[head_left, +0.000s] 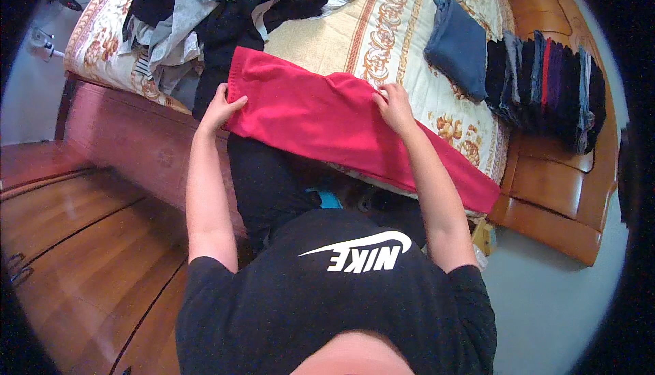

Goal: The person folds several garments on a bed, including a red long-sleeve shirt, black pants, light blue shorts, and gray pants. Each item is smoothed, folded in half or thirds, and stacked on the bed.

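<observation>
A long red knit garment [321,109], perhaps trousers folded lengthwise, stretches across the front of the bed. Its left end has a ribbed edge, and it narrows toward the lower right, where it hangs near the bed's corner. My left hand [222,109] grips the ribbed end, thumb on top and fingers partly hidden behind the cloth. Along the upper edge, my right hand [396,108] pinches the fabric between thumb and fingers. Part of the garment passes behind my right forearm. Black cloth, seemingly my own trouser leg [263,177], lies below it.
A loose heap of dark and grey clothes [225,7] covers the bed's far left. At the right lie a folded blue-grey garment [457,48] and a row of folded clothes [546,85] beside the wooden headboard [546,177]. A wooden cabinet [89,259] stands at lower left.
</observation>
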The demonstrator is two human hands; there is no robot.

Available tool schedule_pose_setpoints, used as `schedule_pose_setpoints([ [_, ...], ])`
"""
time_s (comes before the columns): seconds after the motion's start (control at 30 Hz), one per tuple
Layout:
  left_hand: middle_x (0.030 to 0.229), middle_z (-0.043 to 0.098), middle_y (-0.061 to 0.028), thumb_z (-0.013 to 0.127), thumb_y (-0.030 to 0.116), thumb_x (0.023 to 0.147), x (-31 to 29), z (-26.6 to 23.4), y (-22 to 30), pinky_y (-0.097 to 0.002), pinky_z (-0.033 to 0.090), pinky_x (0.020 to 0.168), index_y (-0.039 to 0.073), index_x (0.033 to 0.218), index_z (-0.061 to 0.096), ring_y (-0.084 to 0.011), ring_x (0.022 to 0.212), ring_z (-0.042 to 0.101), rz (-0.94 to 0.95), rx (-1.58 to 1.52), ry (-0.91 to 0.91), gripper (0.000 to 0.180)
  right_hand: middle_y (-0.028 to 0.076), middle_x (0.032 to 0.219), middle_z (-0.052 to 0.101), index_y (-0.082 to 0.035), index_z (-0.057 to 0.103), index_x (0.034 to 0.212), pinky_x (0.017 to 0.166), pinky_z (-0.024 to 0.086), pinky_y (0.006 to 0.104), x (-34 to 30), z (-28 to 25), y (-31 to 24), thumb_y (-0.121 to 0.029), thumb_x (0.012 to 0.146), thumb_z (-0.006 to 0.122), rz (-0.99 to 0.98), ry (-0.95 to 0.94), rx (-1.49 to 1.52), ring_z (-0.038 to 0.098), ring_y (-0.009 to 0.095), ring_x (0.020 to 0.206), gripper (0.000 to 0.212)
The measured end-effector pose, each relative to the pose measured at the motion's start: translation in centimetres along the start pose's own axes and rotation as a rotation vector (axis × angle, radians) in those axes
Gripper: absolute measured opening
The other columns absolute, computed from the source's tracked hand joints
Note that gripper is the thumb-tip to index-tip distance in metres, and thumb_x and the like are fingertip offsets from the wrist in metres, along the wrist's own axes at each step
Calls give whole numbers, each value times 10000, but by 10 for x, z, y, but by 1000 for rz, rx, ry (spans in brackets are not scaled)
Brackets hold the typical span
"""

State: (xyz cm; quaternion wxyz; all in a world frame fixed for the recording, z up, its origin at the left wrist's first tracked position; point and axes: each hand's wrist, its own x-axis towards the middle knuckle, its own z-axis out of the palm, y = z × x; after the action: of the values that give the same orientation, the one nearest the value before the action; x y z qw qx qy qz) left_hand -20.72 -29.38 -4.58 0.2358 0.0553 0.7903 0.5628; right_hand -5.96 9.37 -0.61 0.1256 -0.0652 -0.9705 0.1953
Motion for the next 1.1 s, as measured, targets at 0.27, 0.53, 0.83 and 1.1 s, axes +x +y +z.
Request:
schedule_pose_setpoints([
  [0.27, 1033, 595, -80, 673, 139, 739, 12, -3, 13, -300, 454, 800, 3, 1115, 513, -154, 903, 567, -182, -335, -180, 431, 153, 879, 633, 35, 623, 925, 690, 475, 366, 79, 8, -23, -489, 849, 462, 412, -949, -7, 599, 220, 846, 554],
  [0.53, 1029, 586, -66, 685, 159, 716, 16, -14, 19, -296, 433, 842, 6, 1143, 484, -156, 904, 563, -69, -372, -277, 496, 165, 992, 613, -6, 598, 1019, 765, 471, 406, 68, 30, -6, -525, 786, 521, 661, -955, 13, 593, 248, 919, 575],
  [0.83, 922, 627, -79, 654, 150, 755, 43, 13, 0, -269, 470, 728, -18, 1006, 581, -145, 792, 595, -41, -374, -81, 310, 107, 954, 632, -42, 593, 988, 772, 493, 365, 87, 2, 7, -211, 872, 477, 1169, -551, 1253, 613, 198, 841, 235],
  [1.1, 917, 624, -62, 644, 208, 778, 57, 13, 9, -270, 465, 728, -3, 1016, 572, -140, 802, 589, -160, -472, -115, 326, 75, 900, 634, -54, 573, 1015, 715, 511, 354, 90, 24, 34, -239, 897, 464, 957, -441, 906, 613, 194, 805, 245],
])
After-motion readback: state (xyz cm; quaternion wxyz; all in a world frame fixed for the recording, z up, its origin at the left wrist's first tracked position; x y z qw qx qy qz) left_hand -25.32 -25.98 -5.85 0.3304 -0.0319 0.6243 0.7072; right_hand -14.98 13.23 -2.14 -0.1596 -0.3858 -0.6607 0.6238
